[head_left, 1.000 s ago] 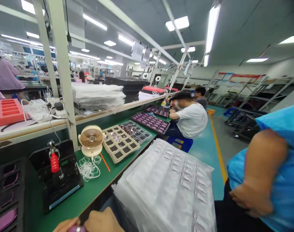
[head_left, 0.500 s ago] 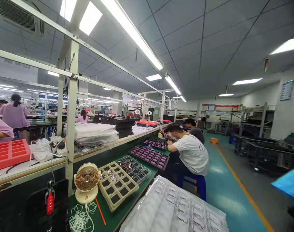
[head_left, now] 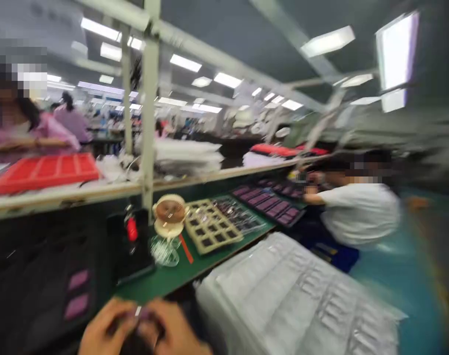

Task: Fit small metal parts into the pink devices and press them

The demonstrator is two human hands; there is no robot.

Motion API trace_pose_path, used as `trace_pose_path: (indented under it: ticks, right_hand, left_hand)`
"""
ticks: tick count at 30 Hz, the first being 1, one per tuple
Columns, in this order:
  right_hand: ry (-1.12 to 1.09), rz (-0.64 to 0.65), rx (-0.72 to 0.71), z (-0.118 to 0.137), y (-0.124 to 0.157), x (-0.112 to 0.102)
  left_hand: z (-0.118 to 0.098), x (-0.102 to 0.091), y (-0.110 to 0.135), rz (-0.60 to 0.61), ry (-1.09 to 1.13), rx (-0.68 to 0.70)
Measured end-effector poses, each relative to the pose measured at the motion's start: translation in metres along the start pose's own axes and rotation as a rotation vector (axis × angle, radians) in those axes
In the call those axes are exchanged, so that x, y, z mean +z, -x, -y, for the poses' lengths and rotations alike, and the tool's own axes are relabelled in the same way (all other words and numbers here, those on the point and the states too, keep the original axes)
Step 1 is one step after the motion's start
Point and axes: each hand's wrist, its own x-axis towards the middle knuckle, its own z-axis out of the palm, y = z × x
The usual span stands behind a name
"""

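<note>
The picture is blurred by motion. My left hand (head_left: 104,328) and my right hand (head_left: 176,333) meet at the bottom edge, just in front of the green bench (head_left: 161,281). Together they pinch a small purple part (head_left: 141,315) with a light spot on it. Left of my hands lies a black tray (head_left: 35,286) with purple parts in some pockets. A stack of clear bagged pieces (head_left: 298,301) sits right of my hands.
On the bench stand a black fixture with a red handle (head_left: 131,236), a small beige fan (head_left: 169,215), a beige tray (head_left: 211,231) and dark trays of purple parts (head_left: 272,204). A seated person in white (head_left: 357,209) works further along. A red tray (head_left: 47,170) lies on the shelf.
The camera swung up toward the ceiling, then back down and left. My hands, out of view half a second ago, are back at the bottom edge, both on the purple part.
</note>
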Motion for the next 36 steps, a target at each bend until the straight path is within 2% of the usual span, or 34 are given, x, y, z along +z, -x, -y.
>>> trace_pose_path:
  ticks: [2,4,7,10,12,14,17,19,22,24,25,28,29,30,33,36]
  right_hand:
    - [-0.093,-0.007,0.004,-0.013,-0.006,0.016]
    - [-0.092,-0.043,-0.054,-0.02,-0.015,0.024]
    - [-0.033,-0.076,-0.181,-0.022,-0.026,0.019]
    - [-0.023,-0.062,-0.229,-0.017,-0.03,0.013]
    - [-0.134,-0.059,-0.116,-0.015,-0.031,0.016]
    - [-0.396,-0.033,0.117,-0.014,-0.034,0.022]
    - [-0.818,0.027,0.439,-0.015,-0.038,0.032]
    - [-0.933,0.052,0.523,-0.018,-0.038,0.038]
    - [-0.838,0.141,0.541,-0.027,-0.035,0.039]
    - [-0.573,0.149,0.483,-0.038,-0.038,0.032]
    - [-0.402,0.083,0.432,-0.044,-0.042,0.025]
    - [0.003,-0.306,0.217,-0.053,-0.073,-0.001]
    - [0.069,-0.4,0.125,-0.052,-0.087,-0.007]
    - [0.114,-0.441,0.018,-0.05,-0.102,-0.011]
    - [0.224,-0.375,-0.339,-0.039,-0.14,-0.006]
    - [0.256,-0.354,-0.551,-0.03,-0.162,0.004]
  left_hand:
    - [-0.001,-0.01,0.005,0.056,0.098,0.061]
    - [-0.004,-0.016,-0.001,-0.01,0.154,0.156]
    - [-0.009,-0.02,-0.009,-0.057,0.141,0.258]
    - [-0.01,-0.02,-0.007,-0.052,0.092,0.258]
    - [-0.006,-0.019,-0.005,-0.014,0.087,0.197]
    - [-0.001,-0.017,-0.003,0.025,0.089,0.15]
    - [0.005,-0.015,-0.003,0.052,-0.037,0.223]
    - [0.008,-0.017,-0.004,0.076,-0.181,0.341]
    - [0.013,-0.021,-0.001,0.13,-0.283,0.489]
    - [0.018,-0.021,0.004,0.085,-0.274,0.461]
    - [0.021,-0.018,0.007,0.042,-0.256,0.397]
    - [0.035,0.0,0.009,-0.058,-0.192,0.197]
    - [0.04,0.009,0.006,-0.075,-0.179,0.169]
    - [0.047,0.018,0.0,-0.087,-0.175,0.165]
    - [0.071,0.041,-0.024,-0.104,-0.2,0.208]
    - [0.095,0.052,-0.045,-0.109,-0.232,0.232]
